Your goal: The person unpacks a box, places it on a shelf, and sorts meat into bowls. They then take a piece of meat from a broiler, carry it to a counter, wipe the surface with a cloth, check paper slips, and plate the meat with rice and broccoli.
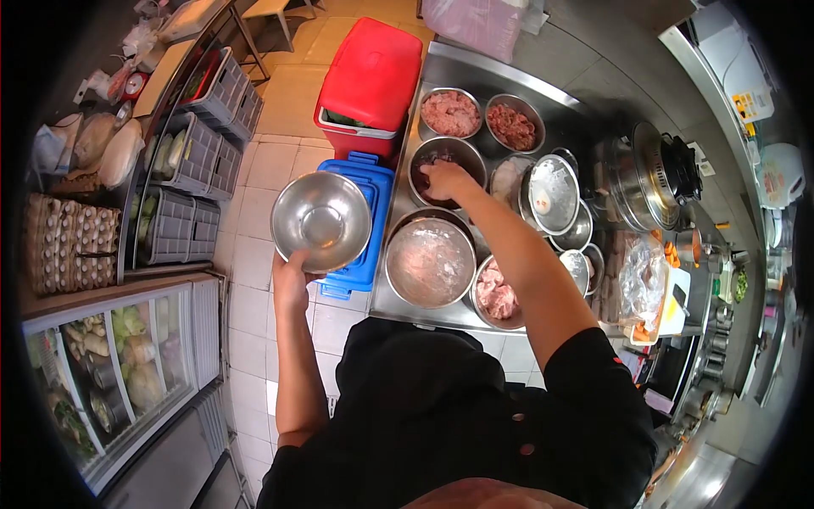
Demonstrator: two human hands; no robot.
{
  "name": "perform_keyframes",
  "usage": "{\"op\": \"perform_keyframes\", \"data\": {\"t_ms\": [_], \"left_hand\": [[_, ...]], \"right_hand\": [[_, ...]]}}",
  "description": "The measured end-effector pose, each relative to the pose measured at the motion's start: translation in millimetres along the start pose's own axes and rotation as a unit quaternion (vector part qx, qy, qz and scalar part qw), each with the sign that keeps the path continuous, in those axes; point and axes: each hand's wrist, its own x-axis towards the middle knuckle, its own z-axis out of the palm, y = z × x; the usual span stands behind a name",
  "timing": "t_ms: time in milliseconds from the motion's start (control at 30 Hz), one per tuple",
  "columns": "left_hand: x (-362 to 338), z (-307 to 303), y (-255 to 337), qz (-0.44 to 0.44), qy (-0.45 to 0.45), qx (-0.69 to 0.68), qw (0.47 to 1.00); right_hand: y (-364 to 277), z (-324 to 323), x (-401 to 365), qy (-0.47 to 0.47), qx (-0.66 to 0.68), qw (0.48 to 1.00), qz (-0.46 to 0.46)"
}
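Note:
My left hand [292,280] grips the rim of a steel mixing bowl [322,222], thumb over the near edge; the inside of the bowl looks bare. My right hand [444,180] reaches down into a deep steel pot [481,159], its fingers curled at some dark red meat [436,159]. What those fingers hold, if anything, is hidden. Just below that pot sits a wide pot [431,261] of pale pink, white-dusted contents. Beyond are a pot of pink minced meat [450,113] and one of redder chopped meat [511,127]. Pink meat pieces [497,293] fill another pot beneath my right forearm.
A red cooler box [369,75] and a blue lidded bin [352,254] stand left of the steel table [394,297]. A white-dusted sieve or bowl [554,194] and a large steel pot [638,182] are to the right. Grey crates [199,157] and egg trays [72,242] line the left.

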Motion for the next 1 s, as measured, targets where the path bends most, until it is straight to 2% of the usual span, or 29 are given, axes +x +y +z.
{"op": "perform_keyframes", "data": {"t_ms": [33, 200, 300, 400, 533, 600, 633, 667, 733, 767, 800, 867, 933, 1000], "left_hand": [[1.6, -4.6, -1.3, -0.007, 0.009, 0.007, 1.0], [-0.4, -16.7, 5.3, -0.015, 0.025, 0.018, 0.999], [-0.7, -27.9, 12.0, 0.012, 0.034, 0.022, 0.999], [6.3, -32.1, 16.7, 0.01, 0.021, 0.018, 1.0], [19.1, -10.7, 23.2, 0.022, 0.003, 0.025, 0.999], [26.9, 1.0, 25.1, 0.021, -0.004, 0.035, 0.999], [34.7, 6.1, 23.0, 0.022, -0.018, 0.04, 0.999], [41.2, 14.7, 25.1, 0.025, -0.031, 0.043, 0.998], [50.2, 33.3, 28.0, 0.036, -0.042, 0.05, 0.997], [55.7, 41.7, 28.0, 0.046, -0.053, 0.067, 0.995], [61.4, 51.6, 28.8, 0.056, -0.065, 0.083, 0.993], [70.3, 73.5, 29.8, 0.054, -0.074, 0.082, 0.992], [83.7, 92.5, 23.8, 0.038, -0.12, 0.122, 0.985], [89.1, 114.7, 17.7, 0.022, -0.141, 0.114, 0.983]], "right_hand": [[1.1, 19.2, 11.2, 0.086, -0.05, 0.995, -0.025], [12.7, 26.2, 36.5, 0.08, -0.004, 0.997, -0.018], [13.0, -17.8, 10.1, 0.035, 0.1, 0.994, -0.032], [28.1, -20.3, -2.9, 0.196, 0.124, 0.973, -0.007], [36.2, -30.6, -24.5, 0.245, 0.124, 0.961, -0.028], [41.5, -28.0, -32.8, 0.304, 0.199, 0.932, -0.018], [38.6, -37.1, -42.9, 0.242, 0.305, 0.921, 0.023], [37.2, -46.1, -52.1, 0.243, 0.305, 0.921, 0.023], [35.0, -61.4, -71.6, 0.216, 0.437, 0.871, 0.06], [34.2, -68.1, -79.2, 0.217, 0.481, 0.849, 0.016], [32.4, -74.3, -85.6, 0.22, 0.481, 0.849, 0.016], [17.0, -91.2, -105.1, 0.27, 0.566, 0.778, -0.035], [-1.2, -105.9, -122.1, 0.262, 0.59, 0.761, -0.058], [-20.4, -109.8, -124.9, 0.256, 0.65, 0.709, -0.098]]}}
